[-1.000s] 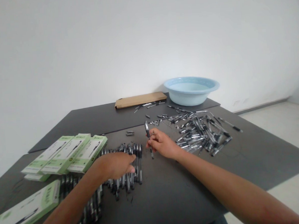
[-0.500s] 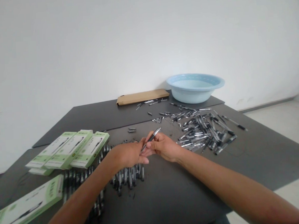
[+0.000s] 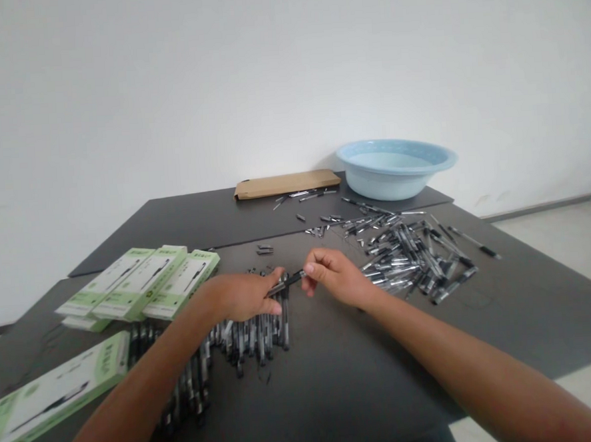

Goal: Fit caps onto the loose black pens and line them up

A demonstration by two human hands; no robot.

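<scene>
A black and clear pen (image 3: 289, 281) is stretched between my two hands over the middle of the table. My left hand (image 3: 244, 296) holds its near end between thumb and fingers. At the far end, the thumb and fingertips of my right hand (image 3: 335, 276) are closed in a pinch; whether a small part is in them is hidden. Below my left hand, several pens (image 3: 257, 337) lie side by side in a row. Another group of pens (image 3: 195, 384) lies further left, partly behind my left forearm. To the right of my right hand is a loose pile of pens (image 3: 412, 257).
Green and white pen boxes (image 3: 164, 282) are stacked at the left, with another box (image 3: 60, 395) nearer. A light blue basin (image 3: 393, 181) and a flat brown cardboard piece (image 3: 287, 184) stand at the back of the dark table (image 3: 365, 377). Small pen parts (image 3: 265, 249) lie mid-table.
My hands have moved apart, the right one shifting right to the pen's far end. The pen has tipped from steep to nearly level. The view has shifted slightly.
</scene>
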